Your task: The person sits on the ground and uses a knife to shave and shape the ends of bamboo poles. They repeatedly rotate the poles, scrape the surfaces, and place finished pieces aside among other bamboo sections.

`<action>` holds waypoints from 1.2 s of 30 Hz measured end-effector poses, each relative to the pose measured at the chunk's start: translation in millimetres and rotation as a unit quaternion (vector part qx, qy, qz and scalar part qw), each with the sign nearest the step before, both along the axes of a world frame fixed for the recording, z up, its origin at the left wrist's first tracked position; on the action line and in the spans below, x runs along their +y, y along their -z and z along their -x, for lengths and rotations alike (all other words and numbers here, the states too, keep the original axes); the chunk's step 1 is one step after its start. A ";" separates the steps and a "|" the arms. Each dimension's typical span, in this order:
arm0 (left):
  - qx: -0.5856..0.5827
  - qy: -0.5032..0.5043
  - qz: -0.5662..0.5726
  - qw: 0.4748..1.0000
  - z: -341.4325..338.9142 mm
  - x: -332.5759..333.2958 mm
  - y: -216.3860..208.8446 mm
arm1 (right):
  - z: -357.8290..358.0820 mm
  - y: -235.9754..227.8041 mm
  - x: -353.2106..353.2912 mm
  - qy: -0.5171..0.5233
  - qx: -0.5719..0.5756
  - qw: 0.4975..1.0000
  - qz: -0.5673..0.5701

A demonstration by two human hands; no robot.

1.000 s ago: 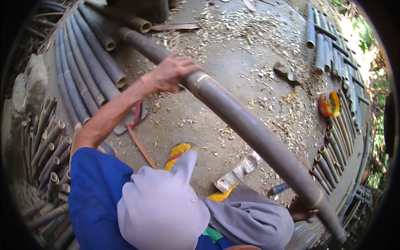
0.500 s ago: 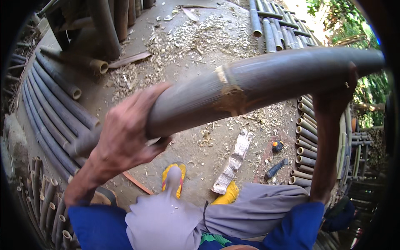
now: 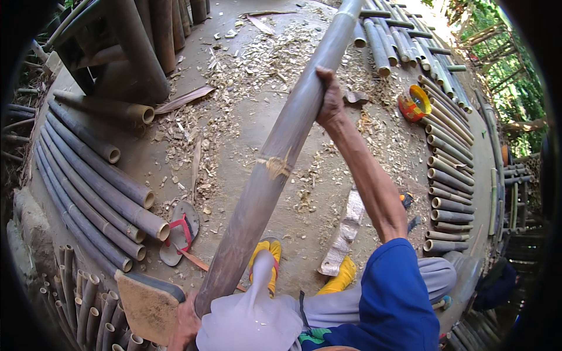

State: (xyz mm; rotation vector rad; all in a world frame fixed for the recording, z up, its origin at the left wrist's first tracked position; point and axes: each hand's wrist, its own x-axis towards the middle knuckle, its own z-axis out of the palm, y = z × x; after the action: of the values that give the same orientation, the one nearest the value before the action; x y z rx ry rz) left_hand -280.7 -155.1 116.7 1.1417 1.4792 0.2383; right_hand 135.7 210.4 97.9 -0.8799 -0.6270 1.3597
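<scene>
The bamboo pole (image 3: 249, 205) is held aslant above the floor (image 3: 293, 213). Its upper length is gripped by the right hand (image 3: 331, 105), the fingers wrapped against its side. Its lower end is touched by the left hand (image 3: 185, 319); the closure of those fingers cannot be told. A sandal (image 3: 181, 234) is located beyond the left fingers, a tub (image 3: 407, 109) right of the right fingers.

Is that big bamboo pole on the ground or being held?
The pole is held: the right hand grips it partway along, the left hand is at its near end. I can't tell if that end rests anywhere.
</scene>
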 end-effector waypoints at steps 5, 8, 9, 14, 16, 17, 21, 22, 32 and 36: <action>0.053 -0.048 0.088 0.994 16.3 -34.7 2.0 | 53.6 70.2 11.4 -0.012 0.067 0.993 0.099; 0.065 -0.054 0.118 0.989 18.4 -38.7 4.8 | 53.6 104.3 16.0 -0.052 0.054 0.987 0.139; 0.068 -0.049 0.123 0.989 18.3 -35.2 6.9 | 49.8 113.1 16.0 -0.069 0.042 0.986 0.147; 0.064 -0.022 0.102 0.992 7.1 -19.5 21.8 | 45.4 116.9 -11.3 -0.005 0.002 0.992 0.127; 0.070 0.003 0.052 0.996 -5.2 4.4 32.5 | 50.9 104.9 -40.2 0.017 -0.105 0.976 0.191; 0.088 0.014 0.025 0.996 -20.4 24.9 37.5 | 50.4 106.0 -59.2 0.009 -0.119 0.971 0.209; -0.043 -0.012 0.045 0.998 -86.7 139.3 60.7 | 63.9 111.8 -141.1 -0.033 -0.132 0.943 0.305; -0.012 0.000 -0.011 1.000 -99.7 155.3 83.4 | 67.7 116.2 -159.4 -0.058 -0.092 0.941 0.319; -0.240 -0.063 -0.033 0.968 -236.2 266.4 108.3 | 110.1 110.1 -209.9 0.021 0.054 0.973 0.222; -0.279 -0.105 -0.034 0.954 -239.6 249.2 132.2 | 85.5 106.9 -200.9 0.088 -0.089 0.976 0.178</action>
State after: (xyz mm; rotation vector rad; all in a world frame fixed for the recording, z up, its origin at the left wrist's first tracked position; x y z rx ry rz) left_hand -41.1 94.1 -15.5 0.8709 1.0847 0.7047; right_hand 50.2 9.5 -9.0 -1.3263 -0.4339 1.2588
